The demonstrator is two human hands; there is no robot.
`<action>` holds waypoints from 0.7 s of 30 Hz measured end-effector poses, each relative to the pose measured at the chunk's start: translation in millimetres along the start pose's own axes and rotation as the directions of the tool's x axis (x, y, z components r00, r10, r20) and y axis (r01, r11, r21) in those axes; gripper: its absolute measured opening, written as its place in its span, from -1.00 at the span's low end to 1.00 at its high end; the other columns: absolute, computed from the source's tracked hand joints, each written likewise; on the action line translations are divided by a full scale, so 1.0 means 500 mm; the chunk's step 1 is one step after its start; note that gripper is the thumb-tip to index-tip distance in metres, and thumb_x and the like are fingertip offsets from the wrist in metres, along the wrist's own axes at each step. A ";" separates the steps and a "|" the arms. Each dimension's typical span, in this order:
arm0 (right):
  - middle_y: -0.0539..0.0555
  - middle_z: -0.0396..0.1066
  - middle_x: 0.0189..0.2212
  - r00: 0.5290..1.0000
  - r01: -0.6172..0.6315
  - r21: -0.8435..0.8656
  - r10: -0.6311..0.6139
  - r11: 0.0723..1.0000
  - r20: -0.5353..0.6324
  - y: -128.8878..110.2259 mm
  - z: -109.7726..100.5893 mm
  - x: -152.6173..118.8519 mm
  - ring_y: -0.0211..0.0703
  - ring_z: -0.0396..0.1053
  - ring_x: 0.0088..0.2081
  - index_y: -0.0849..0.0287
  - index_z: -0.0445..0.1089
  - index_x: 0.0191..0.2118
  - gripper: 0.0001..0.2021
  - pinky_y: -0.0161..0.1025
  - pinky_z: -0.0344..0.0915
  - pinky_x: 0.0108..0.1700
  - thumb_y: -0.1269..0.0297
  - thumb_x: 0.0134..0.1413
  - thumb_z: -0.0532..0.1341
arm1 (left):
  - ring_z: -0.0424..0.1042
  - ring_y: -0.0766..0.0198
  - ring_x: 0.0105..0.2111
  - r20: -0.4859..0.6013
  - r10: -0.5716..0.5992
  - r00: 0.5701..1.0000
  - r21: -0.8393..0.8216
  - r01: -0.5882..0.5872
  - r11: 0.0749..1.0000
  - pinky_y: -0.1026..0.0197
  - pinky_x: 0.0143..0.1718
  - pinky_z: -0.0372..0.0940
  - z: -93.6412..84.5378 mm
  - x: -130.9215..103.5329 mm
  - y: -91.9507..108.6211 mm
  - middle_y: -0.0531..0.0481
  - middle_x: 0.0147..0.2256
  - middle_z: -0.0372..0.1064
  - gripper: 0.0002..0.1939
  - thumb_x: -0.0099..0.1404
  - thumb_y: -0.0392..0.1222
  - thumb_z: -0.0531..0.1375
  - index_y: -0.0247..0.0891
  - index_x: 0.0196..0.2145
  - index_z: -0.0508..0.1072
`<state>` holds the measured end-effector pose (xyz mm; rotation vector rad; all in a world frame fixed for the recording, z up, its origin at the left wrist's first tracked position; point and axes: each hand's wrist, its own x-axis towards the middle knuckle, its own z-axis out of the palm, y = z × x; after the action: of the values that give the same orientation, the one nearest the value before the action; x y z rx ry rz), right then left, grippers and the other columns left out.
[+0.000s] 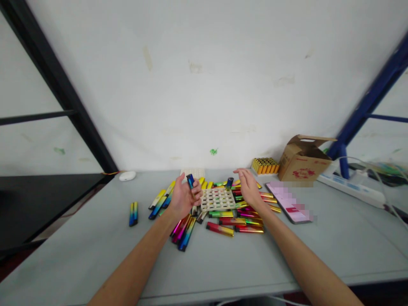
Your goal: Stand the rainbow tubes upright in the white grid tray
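The left hand (185,199) curls its fingers around one shiny blue tube (190,180) above the grey table (223,267). The right hand (248,185), fingers straight and close together, hovers beside one white perforated plastic tray (218,199); one dark-blue tube (229,183) stands at the tray's far right corner. Two blue-and-yellow tubes (135,213) lie toward the table's left edge; grey surface borders its near edge.

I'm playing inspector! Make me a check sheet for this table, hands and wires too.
Surface: grey table, colourful tubes spread across its middle.
Job's things: white tray with round holes; dark upright tube at its far right corner.
Clutter: phone, open cardboard box, small white case.
Hands: left hand holds a blue tube; right hand open beside tray.
Cables: white cable near power strip.
Surroundings: white wall with marks, black frame left, blue frame right.
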<state>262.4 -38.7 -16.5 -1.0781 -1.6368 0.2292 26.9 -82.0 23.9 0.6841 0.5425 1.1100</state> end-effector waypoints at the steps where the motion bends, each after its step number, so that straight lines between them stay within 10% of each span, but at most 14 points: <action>1: 0.17 0.41 -0.18 0.999 -0.021 -0.008 0.021 1.000 0.032 0.007 0.001 0.000 -0.03 0.33 -0.06 0.17 0.40 -0.19 -0.57 -0.03 0.21 0.08 0.05 0.30 -0.13 | 0.10 0.39 -0.68 0.016 -0.018 1.000 0.003 0.018 1.000 0.41 -0.78 0.04 -0.001 -0.001 -0.001 0.15 -0.63 -0.01 -0.55 0.28 0.18 -0.03 -0.25 -0.52 0.22; 15: 0.19 0.48 -0.22 0.985 -0.068 -0.071 0.079 0.995 0.153 0.038 0.001 0.001 0.01 0.37 -0.08 0.17 0.46 -0.19 -0.43 0.01 0.23 0.06 -0.08 0.27 -0.18 | 0.06 0.49 -0.73 0.006 0.079 0.997 0.136 -0.079 0.988 0.49 -0.80 -0.04 0.003 0.009 -0.037 0.17 -0.63 0.08 -0.52 0.30 0.22 0.06 -0.29 -0.24 0.42; 21: 0.21 0.47 -0.20 0.985 -0.058 -0.093 0.072 0.994 0.155 0.033 -0.002 0.002 0.02 0.36 -0.06 0.19 0.44 -0.19 -0.43 0.03 0.23 0.06 -0.07 0.28 -0.20 | -0.15 0.53 -0.79 -0.037 -0.030 0.999 0.072 0.032 0.997 0.47 -0.80 -0.13 0.010 0.002 -0.025 0.23 -0.73 -0.16 -0.46 0.27 0.22 0.02 -0.28 -0.62 0.23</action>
<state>271.7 -29.0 -26.1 -1.2069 -1.7686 0.2941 38.5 -85.6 18.0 0.7173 0.6248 1.0796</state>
